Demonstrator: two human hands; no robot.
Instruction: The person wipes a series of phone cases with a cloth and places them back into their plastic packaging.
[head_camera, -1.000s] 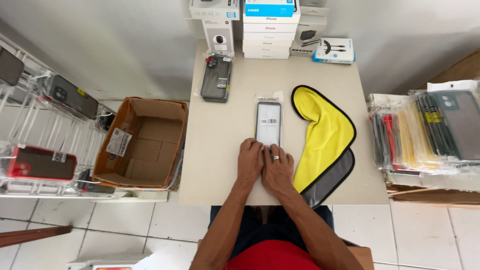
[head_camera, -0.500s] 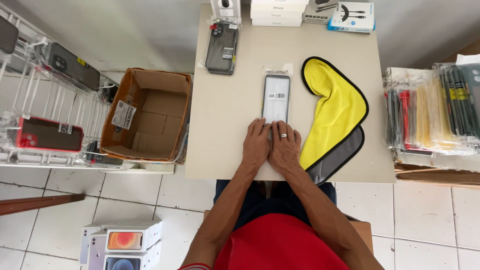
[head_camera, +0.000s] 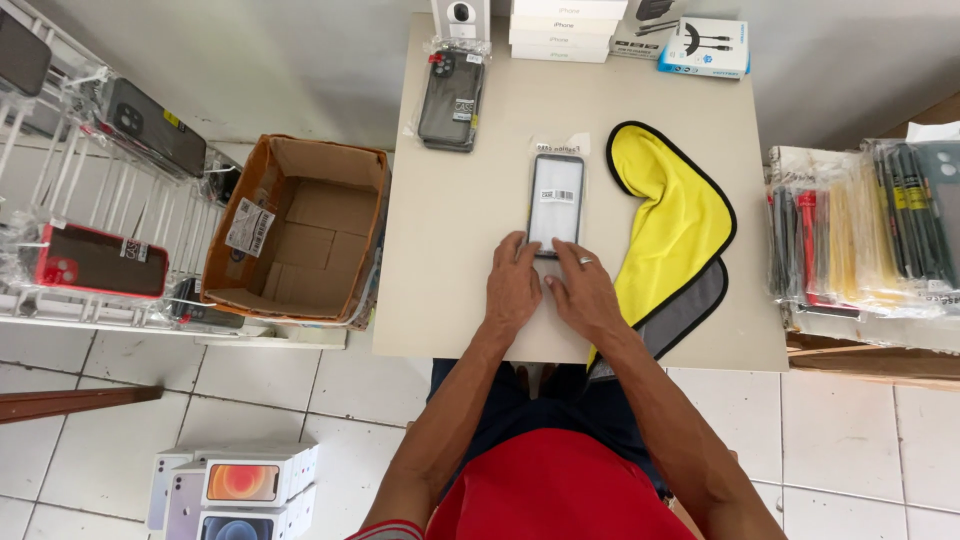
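A phone in a clear plastic sleeve (head_camera: 555, 200) lies face up in the middle of the beige table (head_camera: 450, 250). My left hand (head_camera: 513, 285) and my right hand (head_camera: 585, 292) rest flat on the table side by side, fingertips touching the phone's near end. A ring is on my right hand. Neither hand grips anything. A yellow cloth with a grey underside (head_camera: 675, 230) lies just right of the phone, partly under my right forearm.
A dark packaged phone case (head_camera: 450, 98) lies at the table's far left; white boxes (head_camera: 570, 25) and a cable box (head_camera: 705, 45) line the far edge. An open cardboard box (head_camera: 300, 235) stands left, a wire rack of cases (head_camera: 95, 200) beyond it. Packaged cases (head_camera: 865, 235) are stacked right; phone boxes (head_camera: 235, 485) sit on the floor.
The view has drifted so the table sits higher in frame and the floor boxes show. My hands stay at the phone's near end, now slightly apart.
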